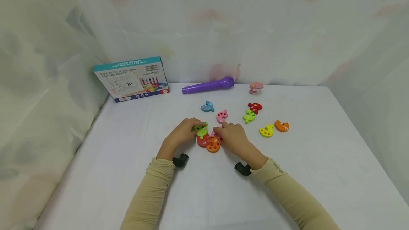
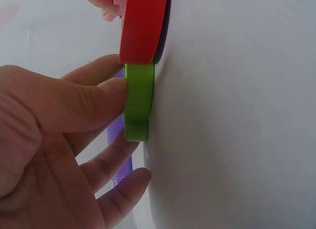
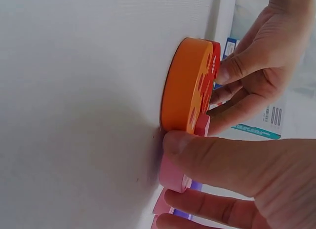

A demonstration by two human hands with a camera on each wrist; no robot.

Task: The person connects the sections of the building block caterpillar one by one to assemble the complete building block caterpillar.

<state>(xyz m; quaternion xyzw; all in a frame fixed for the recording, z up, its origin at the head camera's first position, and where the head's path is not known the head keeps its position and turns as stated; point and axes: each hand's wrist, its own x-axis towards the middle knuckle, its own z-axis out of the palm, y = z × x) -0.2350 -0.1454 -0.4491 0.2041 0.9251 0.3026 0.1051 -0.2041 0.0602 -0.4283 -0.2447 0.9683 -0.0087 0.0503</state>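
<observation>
My left hand (image 1: pixel 184 131) holds a green puzzle piece (image 1: pixel 201 131) with a smiling face, thumb and fingers at its edges. Joined below that face is a red piece (image 1: pixel 202 141) marked 2, and beside it an orange spotted piece (image 1: pixel 213 147) marked 3. With thumb and fingers, my right hand (image 1: pixel 234 138) pinches a pink piece (image 3: pixel 173 172) against the orange one's upper right side. Its fingers partly cover the pink piece in the head view. In the left wrist view, the thumb (image 2: pixel 106 100) presses the green piece close under the red one.
Behind the hands lie a blue piece (image 1: pixel 207 107) and another pink piece (image 1: pixel 222 116). Red (image 1: pixel 255 108), light green (image 1: pixel 249 116), yellow (image 1: pixel 266 131) and orange (image 1: pixel 282 126) pieces lie right. A purple toy microphone (image 1: pixel 208 86), pink figurine (image 1: pixel 256 88) and box (image 1: pixel 132 80) stand farther back.
</observation>
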